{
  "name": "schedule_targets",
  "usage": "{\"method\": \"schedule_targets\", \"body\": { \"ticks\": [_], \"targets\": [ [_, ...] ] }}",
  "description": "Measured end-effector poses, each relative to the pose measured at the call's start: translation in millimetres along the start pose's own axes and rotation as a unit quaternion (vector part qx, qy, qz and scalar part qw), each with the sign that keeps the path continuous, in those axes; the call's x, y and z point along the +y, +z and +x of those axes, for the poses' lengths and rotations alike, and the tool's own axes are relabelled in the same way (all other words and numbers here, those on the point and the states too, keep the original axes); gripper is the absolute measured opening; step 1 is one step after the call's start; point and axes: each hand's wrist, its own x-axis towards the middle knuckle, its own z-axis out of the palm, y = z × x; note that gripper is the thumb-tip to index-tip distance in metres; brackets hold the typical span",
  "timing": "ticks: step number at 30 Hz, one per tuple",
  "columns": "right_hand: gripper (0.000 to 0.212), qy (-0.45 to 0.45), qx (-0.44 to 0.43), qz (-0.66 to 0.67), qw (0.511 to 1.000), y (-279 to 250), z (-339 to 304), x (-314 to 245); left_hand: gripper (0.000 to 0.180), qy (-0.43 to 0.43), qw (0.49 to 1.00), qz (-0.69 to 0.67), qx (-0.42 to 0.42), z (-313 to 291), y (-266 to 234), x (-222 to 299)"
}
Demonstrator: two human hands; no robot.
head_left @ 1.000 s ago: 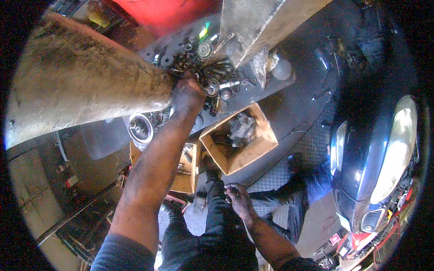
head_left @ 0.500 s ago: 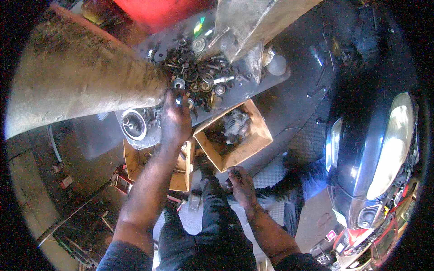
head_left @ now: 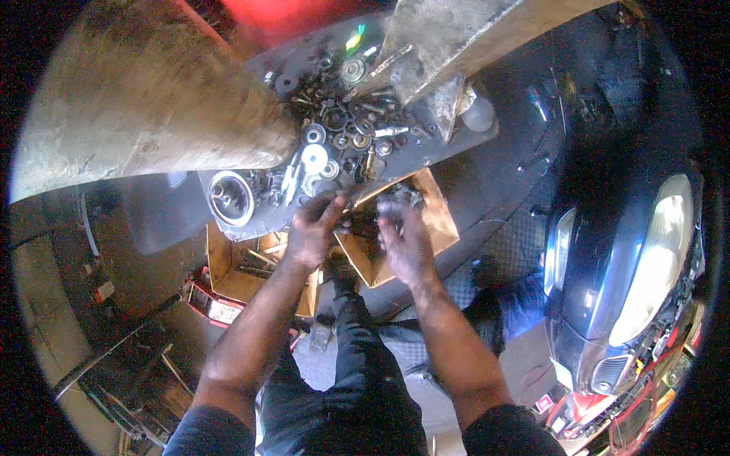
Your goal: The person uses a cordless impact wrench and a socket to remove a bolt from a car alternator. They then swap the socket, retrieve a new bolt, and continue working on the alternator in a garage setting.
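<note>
My left hand (head_left: 310,237) is at the table's near edge, beside the left rim of an open cardboard box (head_left: 439,220). Its thumb and fingers are pinched together around something small and dark that I cannot make out. Over the box is my right hand (head_left: 408,247), its fingers partly curled and smeared by motion. Inside, a grey metal car part, like an alternator (head_left: 414,196), is mostly covered by that hand. Beyond my left hand, loose bearings, pulleys, bolts and a bright metal ring (head_left: 314,158) are heaped on the dark table (head_left: 258,224).
A second cardboard box (head_left: 228,277) with parts stands lower left, near a red case (head_left: 205,304). A large pulley (head_left: 230,199) lies at the table's left end. Broad metal legs (head_left: 152,106) rise from the table. A dark car front with a headlight (head_left: 654,258) is at right.
My left hand has come back from the heaped parts toward the box, uncovering the bright ring. My right hand has moved up from below the box to over its opening.
</note>
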Motion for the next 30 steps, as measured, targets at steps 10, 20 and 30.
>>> {"method": "schedule_targets", "body": {
  "ticks": [10, 20, 30],
  "targets": [
    [0.028, 0.008, -0.009, 0.164, 0.986, -3.0, -12.9, -98.2, 0.043, 0.199, 0.978, -0.038, -0.038, -54.2, -1.2, 24.1],
    [0.036, -0.048, -0.066, 0.055, 0.995, -10.1, -64.4, -122.0, 0.030, 0.381, 0.907, 0.170, -0.052, -82.8, -22.5, 48.5],
    [0.026, -0.085, -0.131, -0.027, 0.987, -12.4, -82.6, -134.0, 0.029, 0.368, 0.911, 0.174, -0.064, -109.1, -36.3, 45.7]
  ]
}}
